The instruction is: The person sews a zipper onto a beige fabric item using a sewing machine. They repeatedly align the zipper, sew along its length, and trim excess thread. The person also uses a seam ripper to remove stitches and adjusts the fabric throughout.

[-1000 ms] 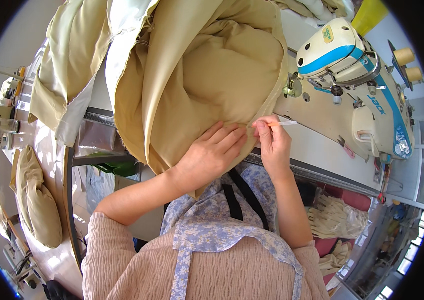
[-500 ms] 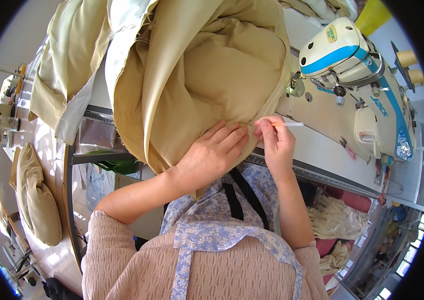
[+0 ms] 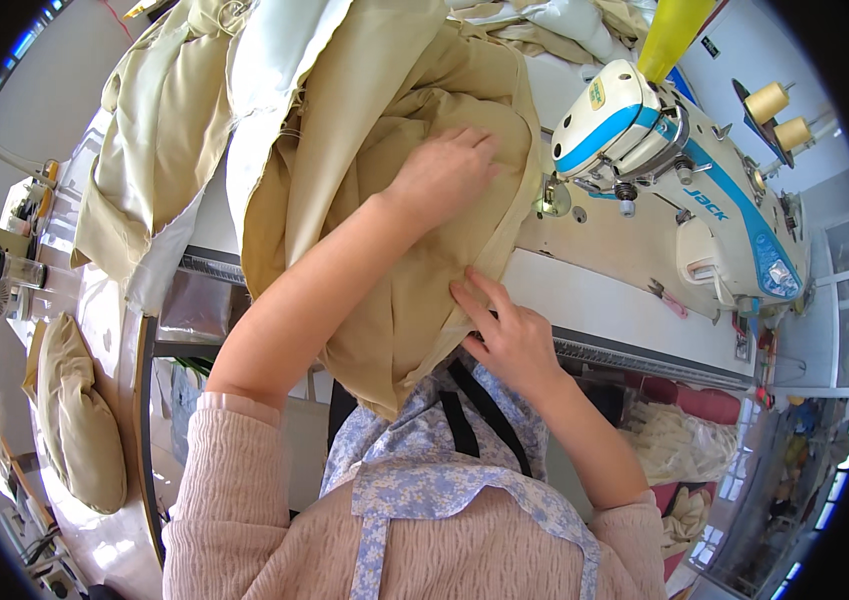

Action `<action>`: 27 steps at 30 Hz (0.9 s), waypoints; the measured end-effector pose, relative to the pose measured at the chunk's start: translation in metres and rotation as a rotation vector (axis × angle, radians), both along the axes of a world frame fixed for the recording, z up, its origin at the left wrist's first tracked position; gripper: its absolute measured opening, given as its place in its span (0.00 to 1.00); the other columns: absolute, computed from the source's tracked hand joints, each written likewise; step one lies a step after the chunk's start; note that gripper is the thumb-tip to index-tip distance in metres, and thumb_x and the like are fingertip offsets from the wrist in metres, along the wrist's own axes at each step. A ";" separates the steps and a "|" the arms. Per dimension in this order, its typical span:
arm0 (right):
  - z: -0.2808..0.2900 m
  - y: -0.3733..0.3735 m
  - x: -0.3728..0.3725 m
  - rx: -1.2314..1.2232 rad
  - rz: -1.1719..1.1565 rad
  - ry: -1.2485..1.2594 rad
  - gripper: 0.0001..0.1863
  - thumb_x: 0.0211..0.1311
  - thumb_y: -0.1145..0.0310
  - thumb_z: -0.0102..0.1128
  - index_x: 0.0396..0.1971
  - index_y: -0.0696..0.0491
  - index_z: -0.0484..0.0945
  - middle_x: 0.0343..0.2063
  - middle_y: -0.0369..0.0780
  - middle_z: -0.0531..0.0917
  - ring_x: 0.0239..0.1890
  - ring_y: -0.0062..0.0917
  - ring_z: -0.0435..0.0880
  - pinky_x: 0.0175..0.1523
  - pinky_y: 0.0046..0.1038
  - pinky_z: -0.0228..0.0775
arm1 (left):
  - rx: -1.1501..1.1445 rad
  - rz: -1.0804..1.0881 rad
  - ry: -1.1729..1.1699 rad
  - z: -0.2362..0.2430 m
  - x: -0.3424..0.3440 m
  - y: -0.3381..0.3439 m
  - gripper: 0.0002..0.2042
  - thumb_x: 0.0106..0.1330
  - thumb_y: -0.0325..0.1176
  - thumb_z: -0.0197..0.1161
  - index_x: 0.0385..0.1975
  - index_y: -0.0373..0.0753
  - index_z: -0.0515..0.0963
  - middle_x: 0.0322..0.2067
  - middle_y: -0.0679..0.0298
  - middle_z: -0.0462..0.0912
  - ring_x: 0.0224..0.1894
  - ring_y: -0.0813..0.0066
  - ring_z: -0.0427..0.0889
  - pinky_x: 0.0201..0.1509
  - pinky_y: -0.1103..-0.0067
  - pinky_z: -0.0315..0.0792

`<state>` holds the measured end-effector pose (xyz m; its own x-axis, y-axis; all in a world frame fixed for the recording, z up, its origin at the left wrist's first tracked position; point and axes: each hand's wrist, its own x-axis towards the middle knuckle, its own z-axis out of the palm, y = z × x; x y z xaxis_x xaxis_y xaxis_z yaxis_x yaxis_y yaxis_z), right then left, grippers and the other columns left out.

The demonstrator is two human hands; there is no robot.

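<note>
A large beige satin cloth, folded and bulging like an open bag, covers the table in front of me and hangs over its near edge. My left hand reaches across its upper part, fingers stretched out and slightly blurred on the cloth. Beside the cloth's right edge is my right hand, its fingers apart and their tips touching the fabric. No tool shows in either hand. A white and blue sewing machine stands to the right, its needle area close to the cloth's edge.
Pink-handled thread snips lie by the machine, with thread cones behind it. More beige cloth drapes at the far left. A padded beige piece rests on the left side table. Plastic-wrapped material sits below the table's right side.
My left hand has moved up and away across the cloth. My right hand has dropped slightly left, opened, and the slim orange-and-white stick it held is out of sight.
</note>
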<state>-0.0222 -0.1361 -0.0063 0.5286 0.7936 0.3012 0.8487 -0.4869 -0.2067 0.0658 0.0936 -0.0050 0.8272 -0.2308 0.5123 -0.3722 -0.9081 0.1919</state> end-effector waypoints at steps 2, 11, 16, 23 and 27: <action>-0.012 0.010 -0.001 0.121 0.074 0.009 0.26 0.46 0.74 0.69 0.51 0.50 0.83 0.49 0.34 0.84 0.25 0.27 0.84 0.32 0.28 0.79 | 0.046 0.027 -0.012 -0.029 0.004 0.014 0.16 0.70 0.37 0.62 0.51 0.33 0.79 0.58 0.54 0.79 0.59 0.54 0.79 0.61 0.64 0.76; -0.040 0.019 -0.075 0.219 0.325 0.381 0.17 0.59 0.70 0.66 0.50 0.49 0.85 0.49 0.33 0.87 0.27 0.29 0.88 0.31 0.29 0.82 | 0.065 -0.113 0.136 0.004 -0.129 0.018 0.21 0.66 0.33 0.63 0.59 0.36 0.78 0.61 0.56 0.79 0.63 0.54 0.77 0.67 0.62 0.72; -0.032 0.009 -0.076 0.202 0.323 0.480 0.12 0.67 0.65 0.63 0.48 0.50 0.85 0.49 0.35 0.87 0.28 0.30 0.88 0.31 0.31 0.82 | 0.007 -0.490 0.101 0.014 -0.146 -0.023 0.24 0.55 0.31 0.62 0.55 0.34 0.80 0.56 0.57 0.81 0.61 0.60 0.79 0.67 0.65 0.74; 0.006 -0.033 -0.027 0.649 0.010 0.728 0.24 0.84 0.57 0.40 0.34 0.58 0.79 0.33 0.40 0.81 0.24 0.24 0.75 0.34 0.24 0.70 | -0.051 -0.317 0.103 -0.016 -0.157 -0.022 0.23 0.57 0.27 0.62 0.55 0.29 0.79 0.58 0.55 0.80 0.59 0.55 0.82 0.62 0.67 0.79; 0.018 -0.032 0.000 0.774 -0.153 0.918 0.25 0.85 0.55 0.41 0.36 0.59 0.79 0.27 0.35 0.80 0.31 0.15 0.77 0.36 0.20 0.69 | -0.070 -0.299 0.129 -0.020 -0.158 -0.023 0.23 0.57 0.27 0.62 0.55 0.29 0.79 0.59 0.54 0.79 0.61 0.56 0.80 0.61 0.67 0.79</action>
<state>-0.0227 -0.1677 0.0120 0.8673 0.4800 0.1322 0.1775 -0.0500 -0.9829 -0.0918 0.0701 -0.0246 0.7875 -0.4406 0.4309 -0.5884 -0.7454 0.3132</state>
